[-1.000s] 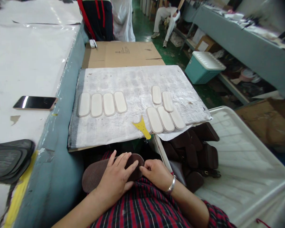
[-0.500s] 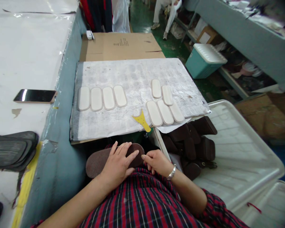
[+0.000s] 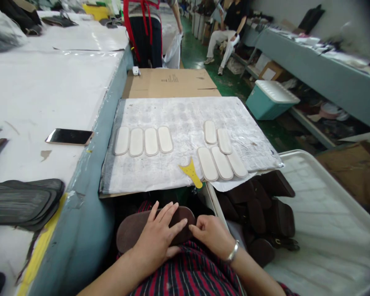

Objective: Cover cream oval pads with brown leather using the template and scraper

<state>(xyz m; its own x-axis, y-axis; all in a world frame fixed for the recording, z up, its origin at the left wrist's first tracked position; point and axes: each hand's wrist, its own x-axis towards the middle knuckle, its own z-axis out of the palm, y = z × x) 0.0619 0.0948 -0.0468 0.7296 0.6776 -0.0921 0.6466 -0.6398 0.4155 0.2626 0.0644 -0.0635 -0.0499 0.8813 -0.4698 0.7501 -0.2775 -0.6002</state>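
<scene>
A dark brown sole-shaped piece (image 3: pixel 132 231) lies across my lap. My left hand (image 3: pixel 160 232) rests on top of it with its fingers spread. At the piece's right end, my right hand (image 3: pixel 211 234) is closed in a pinch against the edge; what its fingertips hold is too small to tell. Beyond my hands, a yellow forked piece (image 3: pixel 191 172) lies at the front edge of the white-covered board (image 3: pixel 179 111). Pale oval pads form a row on the left (image 3: pixel 136 142) and an overlapping group on the right (image 3: pixel 207 164).
A phone (image 3: pixel 69 136) and stacked dark soles (image 3: pixel 24 201) lie on the left table. At right, a white tray (image 3: pixel 329 197) holds dark brown pieces (image 3: pixel 280 218). A teal bin (image 3: pixel 265 100) stands behind. Two people (image 3: pixel 148 37) are farther back.
The view has tilted up and shifted left, so the scene sits lower and farther right, showing more of the people behind. My hands keep nearly the same pose on the brown piece.
</scene>
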